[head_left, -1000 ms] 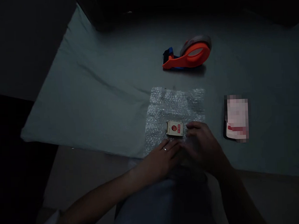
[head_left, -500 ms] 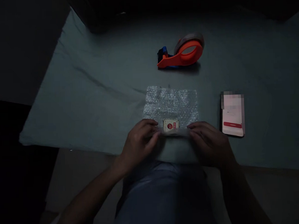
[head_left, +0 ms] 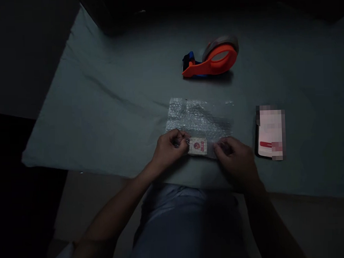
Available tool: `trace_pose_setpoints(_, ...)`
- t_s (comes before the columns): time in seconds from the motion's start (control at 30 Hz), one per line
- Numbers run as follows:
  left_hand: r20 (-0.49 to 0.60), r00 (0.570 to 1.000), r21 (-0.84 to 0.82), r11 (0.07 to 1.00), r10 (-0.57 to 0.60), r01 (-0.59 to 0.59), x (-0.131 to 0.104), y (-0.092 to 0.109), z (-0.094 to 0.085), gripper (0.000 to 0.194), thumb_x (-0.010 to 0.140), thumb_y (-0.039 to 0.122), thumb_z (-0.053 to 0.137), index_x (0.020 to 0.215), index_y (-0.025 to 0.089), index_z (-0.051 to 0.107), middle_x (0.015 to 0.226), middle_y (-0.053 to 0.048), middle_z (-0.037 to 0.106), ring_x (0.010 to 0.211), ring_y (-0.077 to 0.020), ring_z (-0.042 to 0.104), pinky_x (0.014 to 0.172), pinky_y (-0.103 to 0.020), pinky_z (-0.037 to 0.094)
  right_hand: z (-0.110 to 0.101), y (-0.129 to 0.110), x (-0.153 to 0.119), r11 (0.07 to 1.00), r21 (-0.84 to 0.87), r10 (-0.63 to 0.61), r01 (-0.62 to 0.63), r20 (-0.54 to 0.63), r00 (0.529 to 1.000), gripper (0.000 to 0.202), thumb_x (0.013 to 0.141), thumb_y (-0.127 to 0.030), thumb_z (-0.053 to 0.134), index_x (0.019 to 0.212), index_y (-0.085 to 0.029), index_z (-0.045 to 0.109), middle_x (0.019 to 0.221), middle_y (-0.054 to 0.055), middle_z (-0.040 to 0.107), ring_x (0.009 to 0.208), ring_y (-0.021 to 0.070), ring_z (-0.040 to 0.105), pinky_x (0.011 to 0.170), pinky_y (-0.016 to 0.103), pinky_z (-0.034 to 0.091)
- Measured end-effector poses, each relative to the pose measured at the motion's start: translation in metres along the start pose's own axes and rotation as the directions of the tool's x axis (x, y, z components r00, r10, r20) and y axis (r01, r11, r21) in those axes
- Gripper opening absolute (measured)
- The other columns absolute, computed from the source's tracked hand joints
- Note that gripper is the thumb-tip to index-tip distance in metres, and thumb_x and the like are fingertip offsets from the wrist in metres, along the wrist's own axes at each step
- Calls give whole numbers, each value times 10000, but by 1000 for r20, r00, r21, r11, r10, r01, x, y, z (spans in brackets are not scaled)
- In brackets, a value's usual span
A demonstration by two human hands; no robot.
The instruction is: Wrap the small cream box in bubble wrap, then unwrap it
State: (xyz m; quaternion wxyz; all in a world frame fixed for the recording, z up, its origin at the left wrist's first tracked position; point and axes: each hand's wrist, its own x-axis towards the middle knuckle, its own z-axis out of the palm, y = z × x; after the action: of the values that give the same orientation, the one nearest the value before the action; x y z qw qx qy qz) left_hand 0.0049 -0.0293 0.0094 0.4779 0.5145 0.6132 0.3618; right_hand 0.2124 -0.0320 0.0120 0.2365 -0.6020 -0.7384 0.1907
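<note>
A sheet of clear bubble wrap (head_left: pixel 198 115) lies on the cloth-covered table, its near edge folded up over a small flat pale box (head_left: pixel 197 146) with a red emblem. The box shows blurred through the plastic. My left hand (head_left: pixel 172 146) pinches the folded wrap at the box's left side, thumb and fingers closed. At the right, my right hand (head_left: pixel 236 153) has its thumb and fingers closed on the wrap, a little apart from the box.
An orange and blue tape dispenser (head_left: pixel 212 63) with a roll of tape stands beyond the wrap. To the right lies a phone (head_left: pixel 270 133) with its screen lit. Pale green cloth (head_left: pixel 118 127) covers the table, whose near edge is close to my lap.
The near flap of bubble wrap has been folded over the box, which was uncovered before. Both hands have moved slightly away from me with the flap.
</note>
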Motion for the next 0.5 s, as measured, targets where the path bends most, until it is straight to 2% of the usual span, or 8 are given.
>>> trace_pose_setpoints(0.03, 2, 1000, 12, 1000, 6, -6, 0, 0, 1, 148, 736, 175, 544, 606, 175, 474, 864, -20, 707, 701, -112, 606, 638, -222, 444, 1, -3, -1, 998, -45, -47, 44, -60, 997, 108, 810, -244, 593, 871, -159, 618, 820, 64, 662, 767, 198, 612, 680, 314, 474)
trace_pose_setpoints(0.1, 1, 1000, 26, 1000, 17, -17, -1, -1, 2, 143, 739, 172, 541, 609, 174, 481, 853, -18, 701, 688, -108, 596, 632, -222, 442, 2, -13, -4, 973, -164, -189, 165, -143, 972, 227, 814, -220, 602, 1025, -136, 610, 1040, 135, 655, 1002, 267, 582, 852, 405, 469)
trace_pose_setpoints(0.17, -5, 1000, 34, 999, 28, -27, 0, -2, 4, 141, 743, 171, 541, 613, 174, 487, 837, -16, 693, 684, -107, 591, 634, -223, 444, 4, -25, -8, 920, -248, -339, 305, -107, 935, 222, 827, -165, 580, 1045, -149, 621, 1091, 126, 649, 1050, 271, 546, 928, 440, 433)
trace_pose_setpoints(0.23, -5, 999, 48, 998, 35, -35, 0, -3, 4, 127, 751, 167, 540, 630, 172, 501, 820, -13, 683, 687, -108, 590, 640, -224, 446, 7, -36, -12, 876, -254, -427, 409, -16, 904, 228, 834, -127, 557, 1047, -158, 633, 1050, 91, 669, 988, 240, 551, 931, 422, 430)
trace_pose_setpoints(0.3, 17, 999, 68, 997, 43, -44, 0, -3, 1, 109, 774, 184, 550, 668, 169, 530, 807, -8, 671, 700, -111, 591, 660, -228, 453, 10, -42, -14, 856, -267, -447, 442, 48, 893, 253, 843, -134, 552, 1083, -137, 633, 1027, 93, 672, 961, 233, 548, 941, 417, 425)
trace_pose_setpoints(0.4, 35, 998, 152, 987, 49, -54, -1, -4, -10, 156, 828, 287, 580, 730, 166, 574, 766, -6, 642, 723, -128, 592, 700, -248, 461, 12, -44, -15, 842, -324, -422, 431, 103, 901, 312, 857, -179, 557, 1155, -110, 618, 1038, 114, 657, 983, 246, 533, 982, 442, 397)
trace_pose_setpoints(0.5, -42, 993, 330, 940, 109, -89, -4, -5, -26, 249, 850, 388, 584, 743, 164, 594, 884, -44, 628, 869, -170, 595, 822, -299, 458, 12, -44, -17, 825, -375, -398, 424, 147, 905, 363, 871, -223, 559, 1221, -135, 594, 1069, 111, 648, 1011, 256, 519, 1028, 488, 354)
